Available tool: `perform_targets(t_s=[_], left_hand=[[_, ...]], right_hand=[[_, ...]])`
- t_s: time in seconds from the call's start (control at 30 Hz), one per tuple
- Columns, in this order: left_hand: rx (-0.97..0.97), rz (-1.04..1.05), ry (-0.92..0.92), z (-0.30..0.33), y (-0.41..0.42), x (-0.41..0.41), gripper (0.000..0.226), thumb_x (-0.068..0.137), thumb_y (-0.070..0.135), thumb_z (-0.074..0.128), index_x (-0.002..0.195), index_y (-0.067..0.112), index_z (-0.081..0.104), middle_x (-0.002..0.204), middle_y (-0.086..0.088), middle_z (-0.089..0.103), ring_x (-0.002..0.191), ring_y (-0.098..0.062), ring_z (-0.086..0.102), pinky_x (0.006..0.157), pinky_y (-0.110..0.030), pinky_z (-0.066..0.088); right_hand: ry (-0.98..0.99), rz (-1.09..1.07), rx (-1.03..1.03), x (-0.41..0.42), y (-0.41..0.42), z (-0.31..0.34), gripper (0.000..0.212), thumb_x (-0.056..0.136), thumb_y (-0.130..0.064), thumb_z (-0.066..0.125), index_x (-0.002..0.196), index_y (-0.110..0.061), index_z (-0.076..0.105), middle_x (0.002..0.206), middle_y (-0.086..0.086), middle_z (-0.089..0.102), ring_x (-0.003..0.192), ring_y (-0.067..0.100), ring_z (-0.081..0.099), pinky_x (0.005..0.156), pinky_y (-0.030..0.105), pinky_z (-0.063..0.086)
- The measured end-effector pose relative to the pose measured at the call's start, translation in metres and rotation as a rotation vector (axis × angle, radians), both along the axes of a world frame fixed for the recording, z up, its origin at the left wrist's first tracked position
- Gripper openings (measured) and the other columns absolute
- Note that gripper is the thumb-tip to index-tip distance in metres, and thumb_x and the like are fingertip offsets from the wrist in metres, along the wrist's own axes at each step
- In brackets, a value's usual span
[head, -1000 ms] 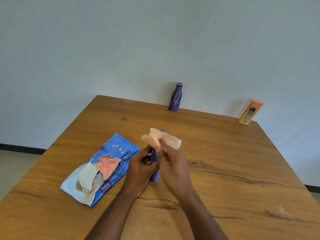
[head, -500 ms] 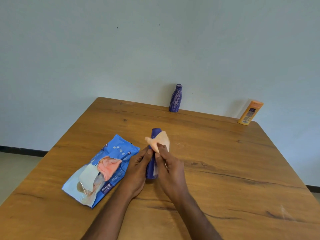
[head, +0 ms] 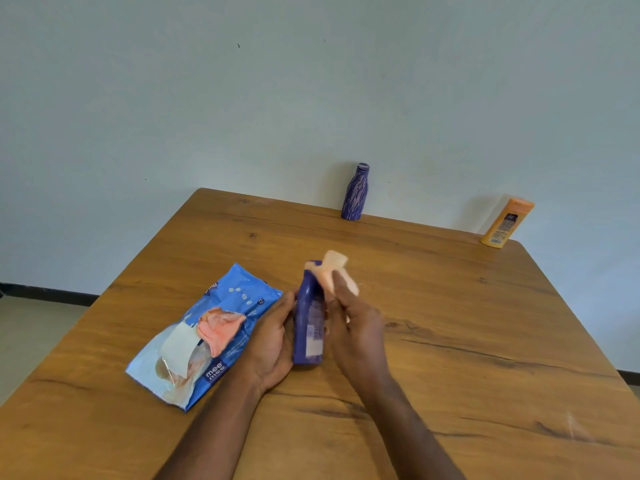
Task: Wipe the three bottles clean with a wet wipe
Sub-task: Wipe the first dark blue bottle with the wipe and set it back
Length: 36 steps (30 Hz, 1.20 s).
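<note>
My left hand [head: 273,337] grips a dark blue plastic bottle [head: 309,320] by its lower body, tilted over the wooden table [head: 450,341]. My right hand [head: 356,327] pinches a pale pink wet wipe [head: 332,271] and presses it against the bottle's upper right side near the cap. A patterned purple bottle [head: 355,192] stands upright at the table's far edge by the wall. An orange bottle [head: 506,223] leans at the far right corner.
A blue wet wipe pack [head: 214,327] lies left of my hands, its flap open and a pink wipe [head: 220,327] sticking out. The pale wall rises directly behind the table's far edge.
The bottle has turned so its labelled side faces me. The wipe has slid from over the cap to the bottle's upper right side, and both hands sit slightly lower on it.
</note>
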<state>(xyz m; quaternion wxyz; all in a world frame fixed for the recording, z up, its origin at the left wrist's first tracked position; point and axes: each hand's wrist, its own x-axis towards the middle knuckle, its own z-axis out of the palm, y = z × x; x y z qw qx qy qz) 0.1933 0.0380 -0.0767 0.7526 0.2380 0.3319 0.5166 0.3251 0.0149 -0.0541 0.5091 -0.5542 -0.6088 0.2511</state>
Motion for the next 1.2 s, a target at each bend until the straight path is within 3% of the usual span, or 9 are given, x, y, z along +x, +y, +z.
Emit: perform_targets(t_s=[0.13, 0.37, 0.43, 0.5, 0.63, 0.8, 0.97, 1.1, 1.2], left_hand=[[0.011, -0.013, -0.059, 0.005, -0.004, -0.001, 0.034, 0.090, 0.022, 0.054, 0.110, 0.000, 0.070, 0.106, -0.019, 0.073, 0.097, -0.024, 0.073, 0.083, -0.034, 0.061], [-0.143, -0.037, -0.040, 0.003, 0.002, -0.006, 0.049, 0.104, 0.041, 0.042, 0.119, 0.002, 0.067, 0.106, -0.017, 0.069, 0.089, -0.025, 0.061, 0.081, -0.039, 0.052], [-0.114, 0.023, -0.008, 0.000, 0.005, -0.004, 0.043, 0.106, 0.034, 0.040, 0.128, 0.001, 0.058, 0.110, -0.016, 0.071, 0.092, -0.022, 0.066, 0.081, -0.039, 0.054], [-0.097, 0.052, -0.011, 0.000, 0.005, -0.002, 0.037, 0.106, 0.029, 0.042, 0.125, 0.001, 0.058, 0.109, -0.016, 0.072, 0.091, -0.020, 0.069, 0.079, -0.037, 0.057], [-0.072, 0.100, -0.012, -0.003, 0.007, -0.004, 0.028, 0.103, 0.020, 0.048, 0.119, 0.001, 0.062, 0.105, -0.015, 0.069, 0.093, -0.021, 0.068, 0.083, -0.037, 0.059], [-0.011, 0.089, -0.013, -0.003, 0.005, -0.003, 0.021, 0.100, 0.016, 0.051, 0.106, 0.004, 0.066, 0.097, -0.014, 0.068, 0.088, -0.021, 0.066, 0.086, -0.038, 0.056], [0.007, 0.055, 0.006, -0.001, 0.005, -0.003, 0.024, 0.103, 0.014, 0.046, 0.094, 0.004, 0.066, 0.086, -0.012, 0.070, 0.079, -0.019, 0.070, 0.072, -0.031, 0.060], [-0.063, 0.041, 0.050, -0.001, 0.005, -0.003, 0.031, 0.106, 0.023, 0.043, 0.094, 0.002, 0.063, 0.078, -0.015, 0.068, 0.064, -0.022, 0.069, 0.056, -0.032, 0.058], [-0.067, 0.095, 0.050, -0.003, 0.008, 0.000, 0.026, 0.106, 0.022, 0.044, 0.109, 0.002, 0.062, 0.095, -0.013, 0.069, 0.082, -0.020, 0.069, 0.075, -0.037, 0.059]], right_hand=[[-0.257, 0.228, 0.089, -0.013, -0.012, -0.012, 0.044, 0.102, -0.008, 0.052, 0.143, -0.024, 0.055, 0.144, -0.026, 0.048, 0.139, -0.004, 0.042, 0.112, 0.018, 0.038], [-0.349, 0.568, 0.029, 0.019, -0.052, -0.021, 0.041, 0.099, -0.004, 0.053, 0.135, -0.019, 0.064, 0.145, -0.007, 0.057, 0.147, 0.006, 0.034, 0.116, 0.025, 0.036], [-0.099, 0.623, -0.153, 0.033, -0.056, -0.023, 0.030, 0.099, -0.015, 0.059, 0.126, -0.010, 0.070, 0.121, 0.001, 0.073, 0.123, 0.015, 0.061, 0.099, 0.024, 0.046], [0.360, 0.539, -0.315, 0.043, -0.049, -0.022, 0.047, 0.091, -0.040, 0.070, 0.104, 0.005, 0.074, 0.083, 0.027, 0.067, 0.080, 0.026, 0.054, 0.070, 0.031, 0.037], [0.684, 0.039, -0.194, 0.045, -0.023, -0.014, 0.037, 0.086, -0.048, 0.071, 0.090, -0.012, 0.077, 0.078, 0.019, 0.062, 0.074, 0.026, 0.050, 0.064, 0.036, 0.039], [0.142, -0.096, 0.005, 0.019, -0.008, -0.009, 0.030, 0.102, -0.011, 0.056, 0.122, -0.029, 0.070, 0.089, -0.012, 0.068, 0.071, -0.007, 0.055, 0.067, 0.021, 0.046], [-0.270, 0.332, -0.020, 0.008, -0.020, -0.021, 0.042, 0.100, -0.007, 0.054, 0.139, -0.020, 0.059, 0.149, -0.002, 0.051, 0.146, -0.003, 0.031, 0.117, 0.016, 0.029], [-0.362, 0.521, 0.050, 0.030, -0.041, -0.019, 0.039, 0.097, -0.002, 0.055, 0.132, -0.015, 0.065, 0.143, -0.005, 0.058, 0.147, 0.006, 0.034, 0.118, 0.029, 0.034], [-0.181, 0.616, -0.144, 0.053, -0.056, -0.016, 0.029, 0.096, -0.005, 0.055, 0.117, -0.011, 0.074, 0.116, -0.004, 0.074, 0.130, 0.016, 0.059, 0.108, 0.032, 0.045]])
